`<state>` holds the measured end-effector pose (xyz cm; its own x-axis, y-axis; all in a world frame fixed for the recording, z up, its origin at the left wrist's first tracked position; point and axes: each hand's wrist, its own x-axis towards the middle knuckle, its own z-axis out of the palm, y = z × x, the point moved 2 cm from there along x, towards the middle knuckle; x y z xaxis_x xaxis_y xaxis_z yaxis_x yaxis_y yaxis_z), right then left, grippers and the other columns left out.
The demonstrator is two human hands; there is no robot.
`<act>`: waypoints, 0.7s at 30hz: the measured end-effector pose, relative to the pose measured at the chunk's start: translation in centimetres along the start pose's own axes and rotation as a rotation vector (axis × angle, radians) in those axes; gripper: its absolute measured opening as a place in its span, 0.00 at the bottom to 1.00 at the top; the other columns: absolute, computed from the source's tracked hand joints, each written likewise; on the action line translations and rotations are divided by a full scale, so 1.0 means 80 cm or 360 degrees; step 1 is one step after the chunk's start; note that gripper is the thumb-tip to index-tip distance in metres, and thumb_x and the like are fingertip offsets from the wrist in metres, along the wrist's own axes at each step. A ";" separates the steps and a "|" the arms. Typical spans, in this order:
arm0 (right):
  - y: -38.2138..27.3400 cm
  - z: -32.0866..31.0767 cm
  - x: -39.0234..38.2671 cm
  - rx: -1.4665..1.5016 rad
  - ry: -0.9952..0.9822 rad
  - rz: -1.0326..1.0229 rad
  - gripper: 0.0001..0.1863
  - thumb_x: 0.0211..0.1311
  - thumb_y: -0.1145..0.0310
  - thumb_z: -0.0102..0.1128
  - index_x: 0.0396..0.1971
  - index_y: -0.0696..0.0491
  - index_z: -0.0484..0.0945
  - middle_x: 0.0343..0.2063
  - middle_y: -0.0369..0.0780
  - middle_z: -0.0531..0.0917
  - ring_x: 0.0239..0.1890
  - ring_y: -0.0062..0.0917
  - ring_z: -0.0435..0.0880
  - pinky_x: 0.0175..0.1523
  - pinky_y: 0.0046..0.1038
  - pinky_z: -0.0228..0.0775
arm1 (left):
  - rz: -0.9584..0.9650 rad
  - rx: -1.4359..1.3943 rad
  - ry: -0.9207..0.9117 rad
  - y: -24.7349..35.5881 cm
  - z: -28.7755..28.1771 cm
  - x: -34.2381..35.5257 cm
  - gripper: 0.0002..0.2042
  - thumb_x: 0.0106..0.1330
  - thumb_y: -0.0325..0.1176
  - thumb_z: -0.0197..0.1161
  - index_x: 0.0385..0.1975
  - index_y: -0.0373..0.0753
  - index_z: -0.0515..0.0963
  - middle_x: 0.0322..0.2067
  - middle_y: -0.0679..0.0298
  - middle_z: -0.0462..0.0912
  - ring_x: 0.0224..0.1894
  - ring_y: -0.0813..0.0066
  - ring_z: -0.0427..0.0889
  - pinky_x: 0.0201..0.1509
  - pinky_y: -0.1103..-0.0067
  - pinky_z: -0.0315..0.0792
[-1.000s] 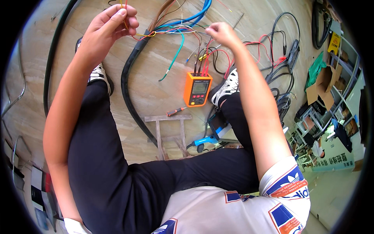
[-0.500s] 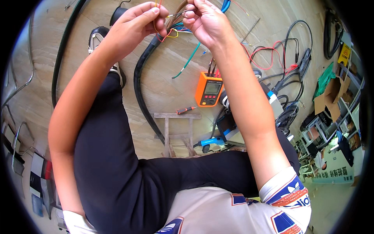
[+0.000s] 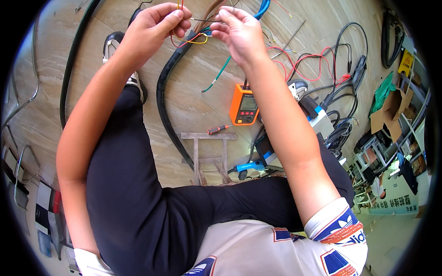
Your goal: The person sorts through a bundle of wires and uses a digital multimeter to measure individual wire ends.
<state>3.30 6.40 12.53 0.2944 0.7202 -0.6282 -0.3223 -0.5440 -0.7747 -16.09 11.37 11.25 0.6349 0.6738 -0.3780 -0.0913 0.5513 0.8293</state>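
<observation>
At the top centre, my left hand (image 3: 154, 28) is closed, thumb against fingers, around thin red and yellow wires (image 3: 198, 41) that loop below it. Across from it, my right hand (image 3: 240, 36) pinches a thin black lead (image 3: 205, 20) that stretches to the left fingertips. Its exact contact there is too small to make out. Behind the hands, a thick black cable (image 3: 162, 87) ends in several coloured wires. One green wire (image 3: 218, 74) hangs out toward me. An orange meter (image 3: 242, 110) stands below my right wrist, partly behind the forearm.
A small screwdriver (image 3: 218, 129) lies on a wooden stool (image 3: 209, 136) between my legs. Nearby is a blue-handled tool (image 3: 251, 166). Red test leads (image 3: 317, 79) and black cords (image 3: 354, 92) spread over the floor at right, near a cardboard box (image 3: 391, 112).
My right hand has come slightly left and nearer to me, and the black lead now lies almost level. My left hand has shifted a little left, still holding the wires.
</observation>
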 end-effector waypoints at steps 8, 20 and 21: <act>-0.026 -0.003 -0.026 -0.1756 0.0296 -0.1475 0.18 0.51 0.64 0.67 0.40 0.58 0.77 0.40 0.45 0.79 0.50 0.37 0.76 0.54 0.35 0.67 | 0.0017 0.0069 -0.0147 0.007 0.003 -0.003 0.12 0.72 0.35 0.53 0.44 0.32 0.75 0.32 0.66 0.79 0.34 0.83 0.76 0.44 0.84 0.71; -0.022 0.019 -0.018 -0.0795 -0.0503 -0.0678 0.08 0.58 0.69 0.63 0.33 0.58 0.82 0.26 0.37 0.82 0.27 0.22 0.80 0.36 0.22 0.72 | -0.0032 -0.0265 -0.0066 0.013 0.003 -0.004 0.12 0.73 0.33 0.50 0.47 0.32 0.75 0.29 0.67 0.77 0.35 0.81 0.77 0.54 0.77 0.74; -0.024 0.021 -0.020 -0.0689 -0.0468 -0.0573 0.09 0.58 0.68 0.63 0.33 0.59 0.82 0.27 0.38 0.82 0.28 0.22 0.80 0.35 0.22 0.72 | -0.0014 -0.0296 -0.0042 0.012 0.001 -0.004 0.13 0.73 0.33 0.50 0.48 0.32 0.74 0.30 0.67 0.77 0.35 0.81 0.77 0.55 0.76 0.74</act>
<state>1.97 6.99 15.11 0.0374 0.9452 -0.3243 0.1620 -0.3260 -0.9314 -16.29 11.66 12.16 0.6562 0.6566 -0.3718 -0.2242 0.6402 0.7348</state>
